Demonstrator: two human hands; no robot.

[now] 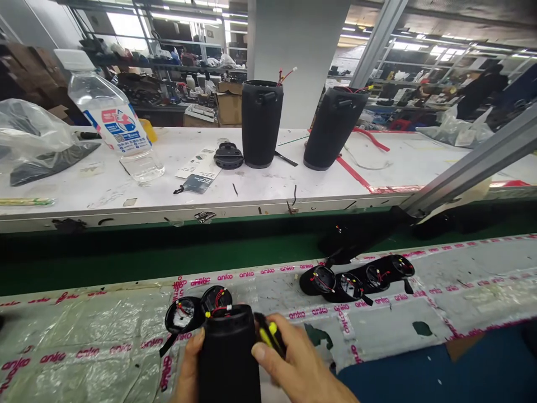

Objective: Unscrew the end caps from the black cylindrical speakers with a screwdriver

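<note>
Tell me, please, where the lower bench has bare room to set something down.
The bench looks mostly bare left of the two black cylinders, with a smaller patch between them and the group of four. It is crowded where the left hand grips an upright cylinder beside the right hand.

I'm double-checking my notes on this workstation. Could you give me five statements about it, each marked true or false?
1. The left hand grips a black cylinder. True.
2. The right hand is spread open, holding nothing. False: it holds a black item with yellow parts.
3. A water bottle stands on the white table. True.
4. That bottle is uncapped. False: it has a white cap.
5. Two other cylinders stand on the white table. True.
</note>
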